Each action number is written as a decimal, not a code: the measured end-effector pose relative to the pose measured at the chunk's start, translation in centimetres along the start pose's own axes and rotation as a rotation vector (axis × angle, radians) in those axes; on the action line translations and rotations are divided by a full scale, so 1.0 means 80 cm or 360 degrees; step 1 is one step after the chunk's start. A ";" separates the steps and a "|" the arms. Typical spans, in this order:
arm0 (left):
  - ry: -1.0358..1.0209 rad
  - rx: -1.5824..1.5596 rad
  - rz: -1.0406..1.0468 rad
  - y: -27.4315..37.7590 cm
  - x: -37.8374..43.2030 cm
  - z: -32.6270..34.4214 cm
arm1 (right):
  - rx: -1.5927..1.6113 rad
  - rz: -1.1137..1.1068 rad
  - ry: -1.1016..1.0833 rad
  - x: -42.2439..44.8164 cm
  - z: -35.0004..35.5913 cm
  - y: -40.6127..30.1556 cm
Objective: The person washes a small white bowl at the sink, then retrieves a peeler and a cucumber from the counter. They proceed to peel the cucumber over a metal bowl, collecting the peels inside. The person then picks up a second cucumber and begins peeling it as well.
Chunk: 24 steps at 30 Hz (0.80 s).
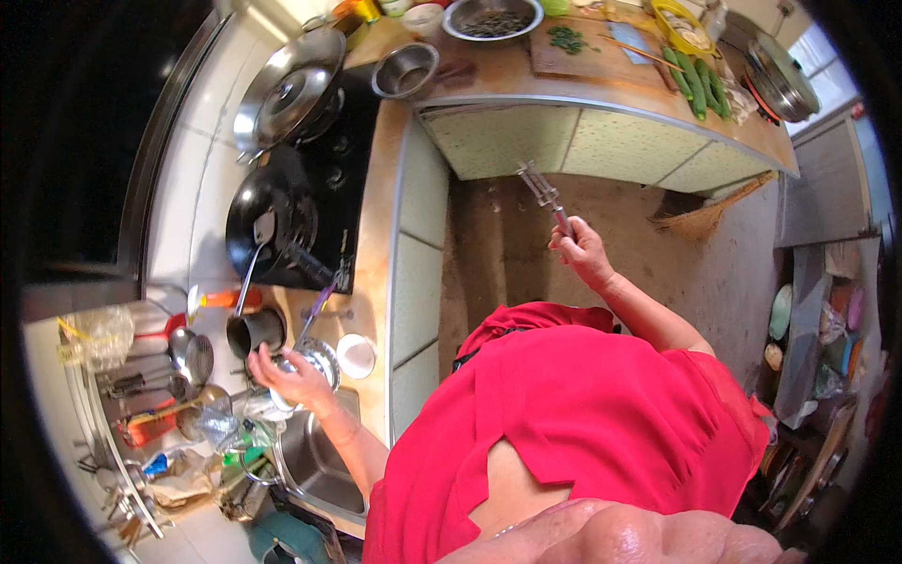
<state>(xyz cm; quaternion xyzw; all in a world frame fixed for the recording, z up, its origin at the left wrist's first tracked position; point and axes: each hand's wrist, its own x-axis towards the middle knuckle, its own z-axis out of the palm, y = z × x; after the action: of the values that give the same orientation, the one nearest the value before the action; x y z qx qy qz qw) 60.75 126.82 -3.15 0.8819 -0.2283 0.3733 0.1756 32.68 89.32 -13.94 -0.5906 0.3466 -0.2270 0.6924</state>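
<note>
My right hand (585,252) grips the handle of a pronged metal utensil (540,187), which I hold out above the floor. Its exact kind is not clear. My left hand (296,377) reaches over the counter with its fingers apart. Beside its fingertips is a dark metal pot (257,333); whether they touch it I cannot tell. Partly behind this hand is a shiny steel bowl (322,359), with a long purple-handled utensil (318,307) by it. A small white bowl (356,356) sits to the right, at the counter's edge.
A black wok (264,211) with a spatula and a large steel lid (292,92) are on the black stove (345,169). The sink (324,458) lies below my left forearm. Along the far counter are a chopping board (585,60) and cucumbers (694,81). A broom (712,211) leans right.
</note>
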 end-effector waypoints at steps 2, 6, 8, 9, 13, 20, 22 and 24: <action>-0.0089 -0.0306 0.0039 0.062 0.011 0.034 | 0.0048 -0.0073 0.0150 0.008 -0.042 -0.004; -0.0376 -0.0680 0.0131 0.192 0.018 0.098 | -0.0089 0.0027 0.0401 0.022 -0.131 0.016; -0.0518 -0.0816 0.0181 0.240 0.017 0.123 | 0.0047 -0.0051 0.0509 0.023 -0.156 0.011; -0.0565 -0.0879 0.0254 0.262 0.015 0.142 | 0.0116 -0.0098 0.0565 0.025 -0.167 0.008; -0.1042 -0.1152 0.0228 0.353 0.001 0.206 | 0.0049 -0.0003 0.0694 0.048 -0.223 0.008; -0.1503 -0.1803 -0.0403 0.467 -0.007 0.414 | 0.0039 0.0087 0.1022 0.096 -0.320 -0.017; -0.1606 -0.2204 -0.1710 0.489 0.045 0.471 | 0.0023 0.0128 0.1120 0.099 -0.353 -0.022; -0.1489 -0.2622 -0.2459 0.432 0.076 0.583 | -0.0064 0.0141 0.1170 0.124 -0.385 -0.041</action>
<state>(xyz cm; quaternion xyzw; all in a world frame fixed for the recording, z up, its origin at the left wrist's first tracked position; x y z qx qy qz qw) 73.02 73.96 -24.65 0.4599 0.1463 -0.4386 0.7581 16.44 61.11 -14.75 -0.4676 0.6018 -0.3870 0.5190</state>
